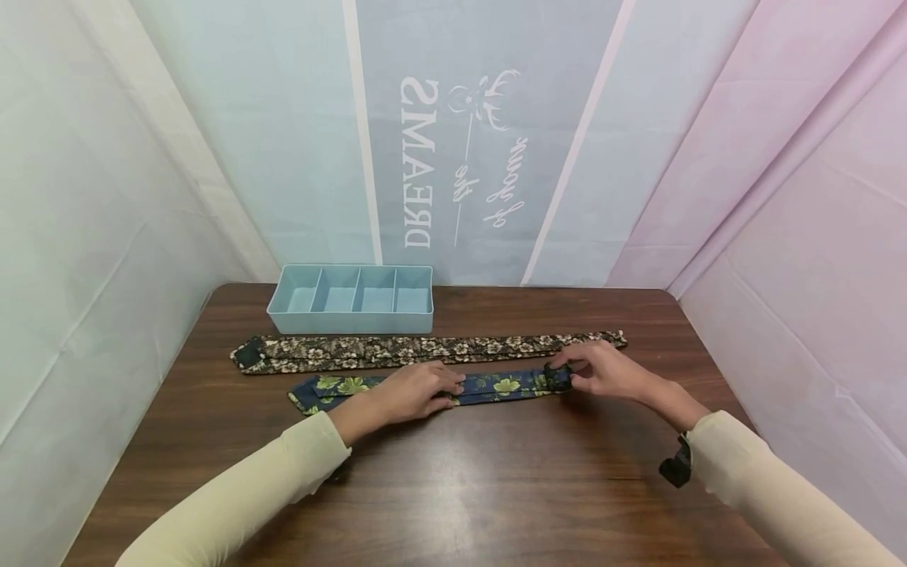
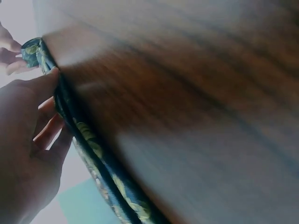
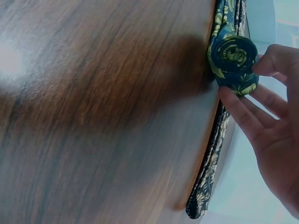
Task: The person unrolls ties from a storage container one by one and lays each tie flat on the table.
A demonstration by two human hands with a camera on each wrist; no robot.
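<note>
A navy necktie (image 1: 496, 387) with yellow-green flowers lies lengthwise on the table, folded so two layers show. Its right end is wound into a small roll (image 3: 233, 56), a spiral seen end-on in the right wrist view. My right hand (image 1: 605, 370) holds this roll between thumb and fingers. Farther left, my left hand (image 1: 418, 391) grips the flat part, thumb at the near edge and fingertips on the far side. The palm hides some of the cloth. The pointed wide end (image 1: 305, 396) lies beyond the left wrist.
Just behind, a black-brown necktie (image 1: 425, 348) with cream flowers stretches flat, nearly parallel. A light blue box (image 1: 350, 323) with several compartments stands at the back left. The brown wooden table (image 1: 496, 480) meets fabric walls at its back and sides.
</note>
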